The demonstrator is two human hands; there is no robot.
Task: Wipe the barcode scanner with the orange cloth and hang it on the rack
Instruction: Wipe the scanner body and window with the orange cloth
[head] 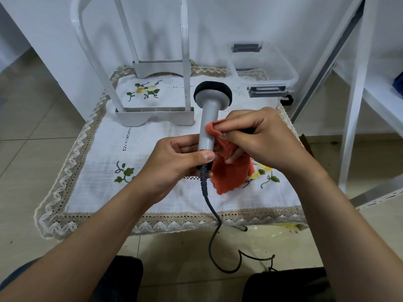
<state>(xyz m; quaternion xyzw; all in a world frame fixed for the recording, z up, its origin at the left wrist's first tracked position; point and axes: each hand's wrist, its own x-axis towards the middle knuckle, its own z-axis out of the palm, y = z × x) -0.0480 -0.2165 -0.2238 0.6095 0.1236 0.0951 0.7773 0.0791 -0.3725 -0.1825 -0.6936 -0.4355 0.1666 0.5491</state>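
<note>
A grey barcode scanner with a black-rimmed head is held upright over the table, its head pointing away from me. My left hand grips the lower end of its handle, where a dark cable leaves and hangs down to the floor. My right hand pinches the orange cloth and presses a fold of it against the right side of the handle. The rest of the cloth hangs below my fingers. The white rack stands at the back left of the table.
A white embroidered tablecloth with lace edging covers the low table. A clear plastic box with grey latches sits at the back right. White shelf posts rise at the right. Tiled floor lies all round, and my knees show at the bottom.
</note>
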